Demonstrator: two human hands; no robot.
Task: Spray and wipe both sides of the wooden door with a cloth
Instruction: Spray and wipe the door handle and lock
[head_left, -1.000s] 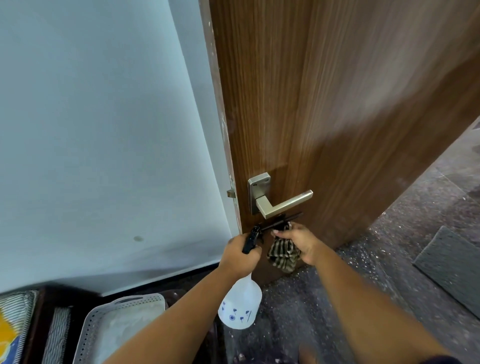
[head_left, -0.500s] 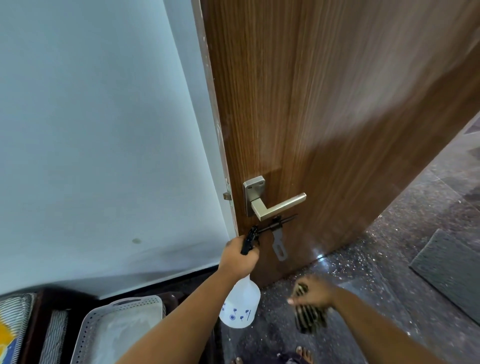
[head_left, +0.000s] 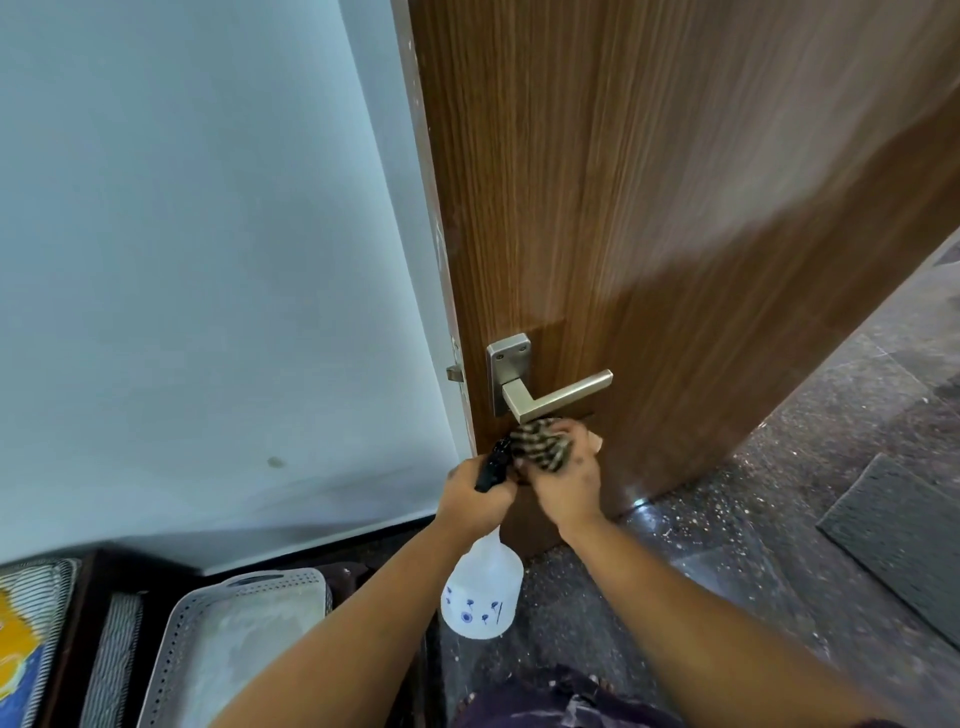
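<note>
The left hand (head_left: 475, 496) grips the black trigger head of the bottle (head_left: 483, 592), whose white body hangs below the fist, tilted, with small blue marks near its base. The right hand (head_left: 563, 480) holds the bunched, striped cloth (head_left: 540, 449) and presses it to the door (head_left: 649, 208) just below the handle (head_left: 553, 392); the hand is blurred, so how each finger lies cannot be told. The two hands touch or nearly touch, left of and under the handle's lever. The handle is a silver lever on a square plate, close to the door's left edge, where a latch (head_left: 454, 372) sticks out. Left of the handle stands a pale wall (head_left: 182, 260). Below and right of it lies speckled dark floor (head_left: 753, 519) with a grey mat (head_left: 904, 530). Far below and left of the handle sits a perforated white tray (head_left: 171, 649).
</note>
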